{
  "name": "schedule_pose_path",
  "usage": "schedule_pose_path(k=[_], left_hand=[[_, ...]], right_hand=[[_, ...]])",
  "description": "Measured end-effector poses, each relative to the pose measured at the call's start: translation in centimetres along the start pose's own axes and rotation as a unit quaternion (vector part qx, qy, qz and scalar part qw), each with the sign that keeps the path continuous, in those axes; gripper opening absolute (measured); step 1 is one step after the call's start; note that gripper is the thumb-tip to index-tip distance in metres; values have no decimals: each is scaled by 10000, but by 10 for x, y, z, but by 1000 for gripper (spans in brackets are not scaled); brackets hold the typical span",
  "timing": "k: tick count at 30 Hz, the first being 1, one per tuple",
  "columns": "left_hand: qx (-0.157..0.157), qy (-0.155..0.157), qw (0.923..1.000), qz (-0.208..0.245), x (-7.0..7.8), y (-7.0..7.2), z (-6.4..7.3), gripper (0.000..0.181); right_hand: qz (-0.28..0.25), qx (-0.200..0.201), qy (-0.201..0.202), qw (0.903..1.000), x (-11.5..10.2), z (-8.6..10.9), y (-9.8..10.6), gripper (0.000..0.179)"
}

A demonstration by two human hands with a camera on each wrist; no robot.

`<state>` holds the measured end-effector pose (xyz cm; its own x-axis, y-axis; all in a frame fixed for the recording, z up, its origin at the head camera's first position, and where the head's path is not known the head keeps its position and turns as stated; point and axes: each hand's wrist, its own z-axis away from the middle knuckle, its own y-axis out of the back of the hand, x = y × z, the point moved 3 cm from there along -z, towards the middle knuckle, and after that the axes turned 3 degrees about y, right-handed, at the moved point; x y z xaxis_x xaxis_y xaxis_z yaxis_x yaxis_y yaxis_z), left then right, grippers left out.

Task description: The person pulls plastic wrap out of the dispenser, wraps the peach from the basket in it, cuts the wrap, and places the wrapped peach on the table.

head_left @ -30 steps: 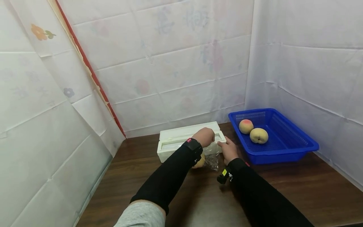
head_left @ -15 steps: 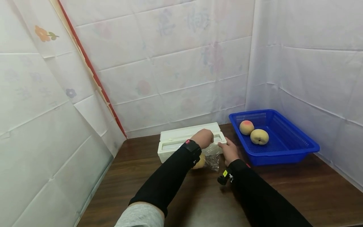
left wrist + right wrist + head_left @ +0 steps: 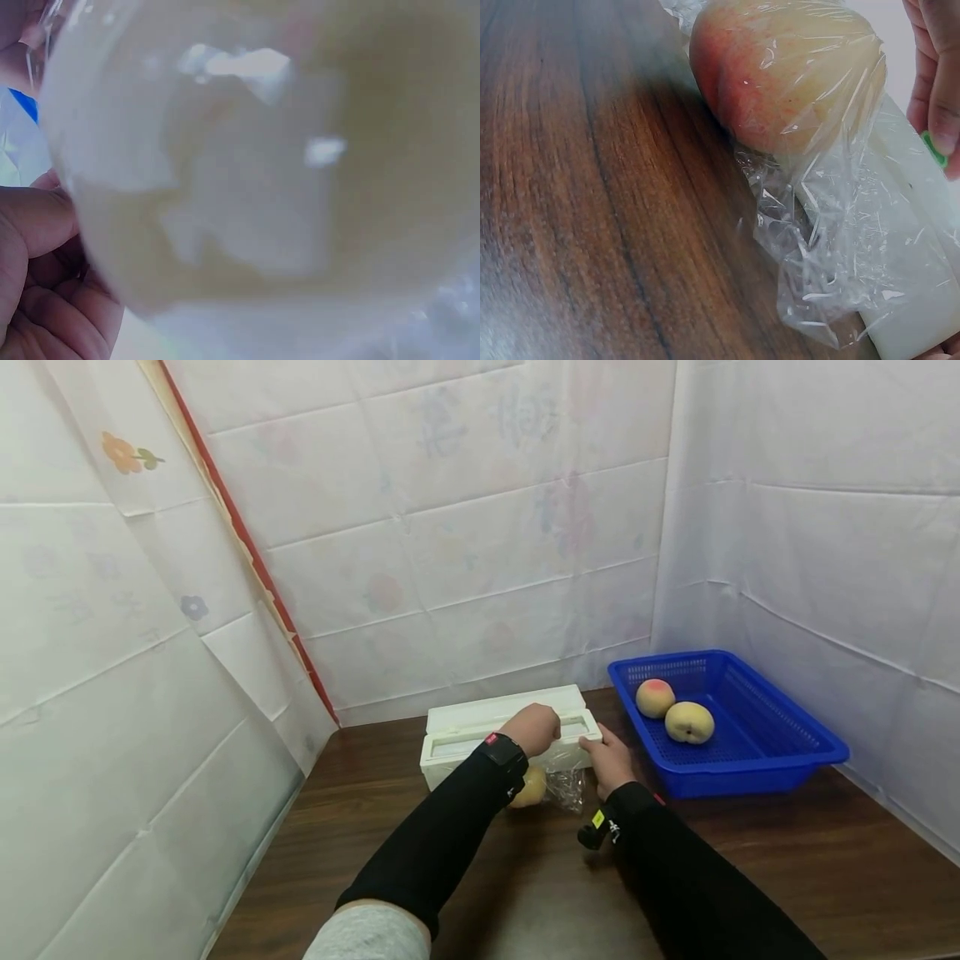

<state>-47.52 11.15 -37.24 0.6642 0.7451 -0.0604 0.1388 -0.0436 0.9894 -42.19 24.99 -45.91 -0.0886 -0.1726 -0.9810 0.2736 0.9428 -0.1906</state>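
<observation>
A long white cling film box [image 3: 442,768] lies on the table with its lid [image 3: 517,706] raised behind. Clear plastic film [image 3: 817,247] hangs over its front and wraps a peach [image 3: 795,82], red on one side, in front of the box. Over the box's opening is my left hand [image 3: 532,728], its fingers pinching a small green piece [image 3: 935,148] seen in the right wrist view. My right hand [image 3: 611,762] grips the right end of the box, thumb on the near rim. Blurred, the film-covered peach [image 3: 247,172] fills most of the left wrist view.
A blue plastic basket [image 3: 765,718] stands to the right with two peaches in it, one pink-topped [image 3: 656,697] and one yellow [image 3: 689,722]. Dark wooden tabletop [image 3: 360,835] spreads around the box. White sheeting [image 3: 465,543] covers the walls behind and at the sides.
My left hand has slid slightly left along the box, showing a little more of the peach. The right hand keeps its hold on the box end. The whole view has shifted slightly.
</observation>
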Motion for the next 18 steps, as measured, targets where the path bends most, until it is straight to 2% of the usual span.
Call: schedule_pose_path(k=[7, 18], left_hand=[[62, 137, 9998, 114, -7, 2, 12, 20], [13, 209, 9995, 223, -12, 2, 17, 19]], right_hand=[[131, -96, 4, 9999, 1, 0, 2, 69], [205, -131, -31, 9997, 0, 4, 2, 69]])
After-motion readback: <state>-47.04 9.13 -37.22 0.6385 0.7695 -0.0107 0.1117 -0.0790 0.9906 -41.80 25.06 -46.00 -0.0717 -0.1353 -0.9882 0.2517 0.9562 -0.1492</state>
